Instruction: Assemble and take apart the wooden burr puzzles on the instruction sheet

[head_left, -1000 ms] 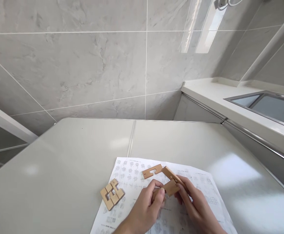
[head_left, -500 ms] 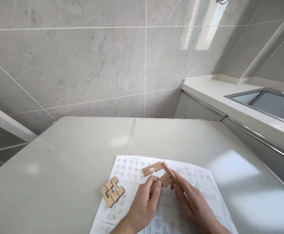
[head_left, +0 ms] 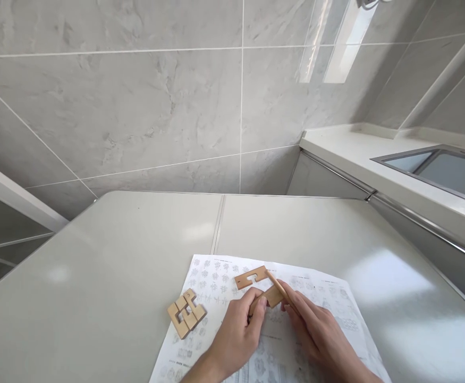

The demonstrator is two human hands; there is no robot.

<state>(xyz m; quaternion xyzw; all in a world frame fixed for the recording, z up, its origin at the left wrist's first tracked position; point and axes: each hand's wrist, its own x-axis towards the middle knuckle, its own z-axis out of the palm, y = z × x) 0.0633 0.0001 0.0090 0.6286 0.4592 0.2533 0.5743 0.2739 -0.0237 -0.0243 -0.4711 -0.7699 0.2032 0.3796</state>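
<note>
My left hand (head_left: 238, 335) and my right hand (head_left: 315, 332) meet over a printed instruction sheet (head_left: 216, 279) on the pale table (head_left: 116, 255). Together they pinch two flat wooden puzzle pieces (head_left: 274, 292) that are crossed into each other, the left fingers on the lower piece, the right fingers along the slanted one. A loose notched wooden piece (head_left: 250, 277) lies on the sheet just beyond the fingertips. A cluster of interlocked wooden pieces (head_left: 186, 313) rests at the sheet's left edge, apart from my left hand.
A grey tiled wall (head_left: 136, 106) rises behind the table. To the right stands a white counter (head_left: 355, 154) with a steel sink (head_left: 443, 167), separated from the table by a gap. A seam (head_left: 218, 223) runs down the tabletop.
Both hands have lowered the two joined pieces closer to the sheet and turned them flatter. The loose piece and the cluster have not moved.
</note>
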